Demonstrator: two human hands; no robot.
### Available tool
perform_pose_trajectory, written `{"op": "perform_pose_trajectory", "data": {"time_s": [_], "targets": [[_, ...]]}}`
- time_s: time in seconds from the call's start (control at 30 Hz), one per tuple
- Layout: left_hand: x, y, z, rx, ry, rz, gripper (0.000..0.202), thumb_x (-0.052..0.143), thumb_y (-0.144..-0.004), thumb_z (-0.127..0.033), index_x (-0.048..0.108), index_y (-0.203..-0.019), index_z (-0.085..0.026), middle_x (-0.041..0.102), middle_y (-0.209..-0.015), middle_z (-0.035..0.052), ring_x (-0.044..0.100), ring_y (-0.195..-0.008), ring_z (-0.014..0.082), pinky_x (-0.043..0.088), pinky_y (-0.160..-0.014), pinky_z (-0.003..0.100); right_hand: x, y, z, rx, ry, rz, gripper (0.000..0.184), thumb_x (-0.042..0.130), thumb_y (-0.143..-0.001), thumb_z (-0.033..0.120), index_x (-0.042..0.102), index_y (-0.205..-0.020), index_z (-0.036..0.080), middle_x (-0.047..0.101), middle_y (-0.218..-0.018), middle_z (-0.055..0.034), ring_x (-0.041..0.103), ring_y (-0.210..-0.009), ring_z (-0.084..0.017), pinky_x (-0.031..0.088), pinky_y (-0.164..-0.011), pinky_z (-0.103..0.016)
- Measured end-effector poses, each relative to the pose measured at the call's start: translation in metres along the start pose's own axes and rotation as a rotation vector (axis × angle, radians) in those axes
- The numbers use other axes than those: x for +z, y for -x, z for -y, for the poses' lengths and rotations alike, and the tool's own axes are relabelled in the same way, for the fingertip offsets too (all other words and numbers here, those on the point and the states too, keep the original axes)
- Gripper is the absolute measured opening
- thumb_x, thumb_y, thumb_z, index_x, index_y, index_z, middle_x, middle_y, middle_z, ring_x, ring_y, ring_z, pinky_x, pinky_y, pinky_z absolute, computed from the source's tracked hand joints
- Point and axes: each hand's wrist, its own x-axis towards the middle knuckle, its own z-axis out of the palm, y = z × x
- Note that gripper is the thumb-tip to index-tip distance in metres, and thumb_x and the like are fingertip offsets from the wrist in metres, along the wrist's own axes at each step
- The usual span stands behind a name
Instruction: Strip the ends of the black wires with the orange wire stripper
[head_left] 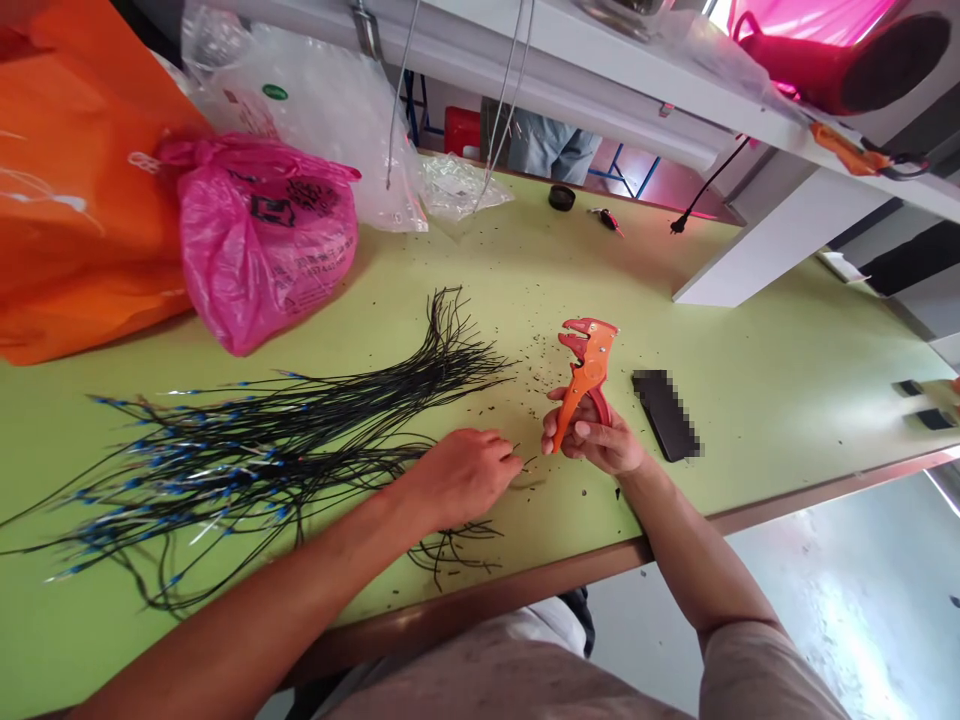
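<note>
The right hand (600, 440) is closed around the handles of an orange-and-red wire stripper (590, 365). The tool is raised above the worktop (622, 270), with its head upward and its nose directed to the left; a gap is visible between the jaws. The thumb lies across the near side of the handles.

The left hand (480, 470) is positioned just left of the tool, palm down, with thumb and fingers drawn together. It appears to pinch a thin wire (529, 462), although the fingers conceal most of the grip.

The main wire bundle (375, 390) (black leads with blue sections toward the left end) lies lengthwise on the worktop, beyond the left forearm. A smaller group of black wires (375, 464) runs toward the left wrist. Short wire ends (457, 545) spread out on the near side of the left hand, close to the worktop edge. Small dark scraps (536, 368) are scattered beside the tool.

A flat dark object (664, 415), partly pixelated, rests to the right of the right hand. A pink bag (270, 235) stands beyond the main bundle, beside an orange bag (82, 190). A black ring-shaped part (561, 197) sits near the far edge.
</note>
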Motion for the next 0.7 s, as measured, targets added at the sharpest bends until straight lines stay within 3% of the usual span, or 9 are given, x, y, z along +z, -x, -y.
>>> {"op": "perform_pose_trajectory", "data": {"time_s": [0.1,0.17,0.27,0.4,0.47,0.57,0.63,0.7], "targets": [[0.002,0.0,0.001,0.059,-0.091,-0.079,0.014,0.065,-0.098,-0.012,0.072,-0.088,-0.019,0.073,-0.082,0.0062,0.067,-0.077,0.0222,0.05,-0.069,0.035,0.0,0.0,-0.003,0.014,0.014,0.01,0.055,0.084,-0.095,0.045,0.059,-0.138,0.023,0.075,-0.105,-0.0111,0.079,-0.09,-0.024,0.035,-0.053,-0.023],[0.0,0.0,0.0,0.067,-0.132,-0.106,0.014,0.063,-0.1,-0.012,0.075,-0.105,-0.017,0.073,-0.08,0.005,0.067,-0.073,0.0218,0.049,-0.066,0.036,0.001,0.0,-0.004,0.029,0.024,0.001,0.057,0.085,-0.094,0.045,0.059,-0.139,0.022,0.076,-0.105,-0.0116,0.078,-0.089,-0.023,0.036,-0.054,-0.024],[-0.007,-0.001,-0.006,0.096,-0.167,-0.109,0.03,0.06,-0.104,-0.016,0.07,-0.133,-0.014,0.072,-0.075,0.0031,0.067,-0.067,0.0215,0.048,-0.062,0.035,0.003,0.0,-0.002,0.038,0.028,-0.023,0.059,0.088,-0.091,0.045,0.06,-0.138,0.022,0.076,-0.105,-0.0111,0.077,-0.086,-0.022,0.036,-0.054,-0.024],[-0.011,0.006,-0.019,0.094,-0.134,-0.081,0.035,0.065,-0.107,-0.031,0.069,-0.136,-0.013,0.075,-0.078,0.0068,0.071,-0.07,0.0233,0.053,-0.064,0.035,0.005,-0.001,-0.001,0.045,0.061,-0.031,0.06,0.088,-0.09,0.048,0.06,-0.136,0.022,0.076,-0.102,-0.0109,0.076,-0.086,-0.023,0.034,-0.053,-0.025],[-0.009,0.015,-0.03,0.046,-0.14,-0.027,0.037,0.066,-0.105,-0.028,0.069,-0.139,-0.012,0.079,-0.087,0.011,0.076,-0.078,0.0259,0.057,-0.069,0.037,0.005,-0.001,-0.002,0.043,0.091,-0.026,0.059,0.087,-0.091,0.048,0.06,-0.136,0.022,0.076,-0.102,-0.0115,0.076,-0.087,-0.024,0.034,-0.053,-0.025],[-0.001,0.033,-0.05,-0.044,-0.193,0.028,0.045,0.065,-0.101,-0.016,0.067,-0.145,-0.013,0.08,-0.126,0.0229,0.078,-0.115,0.0344,0.063,-0.089,0.044,0.005,-0.001,-0.004,0.025,0.115,-0.008,0.055,0.086,-0.093,0.047,0.061,-0.135,0.021,0.076,-0.102,-0.0115,0.076,-0.086,-0.023,0.035,-0.054,-0.026],[0.003,0.043,-0.062,-0.078,-0.163,-0.01,0.046,0.064,-0.102,-0.019,0.066,-0.147,-0.013,0.075,-0.141,0.0235,0.072,-0.131,0.0377,0.062,-0.102,0.048,0.005,-0.001,-0.006,0.018,0.127,0.002,0.051,0.085,-0.096,0.045,0.061,-0.134,0.02,0.076,-0.101,-0.011,0.076,-0.085,-0.022,0.036,-0.055,-0.026],[0.002,0.049,-0.069,-0.11,-0.045,-0.077,0.045,0.061,-0.107,-0.028,0.064,-0.149,-0.013,0.077,-0.139,0.0202,0.074,-0.129,0.034,0.062,-0.104,0.045,0.004,-0.002,-0.008,0.015,0.153,0.014,0.048,0.083,-0.097,0.043,0.062,-0.133,0.019,0.076,-0.101,-0.0107,0.076,-0.084,-0.022,0.038,-0.055,-0.026]]}}
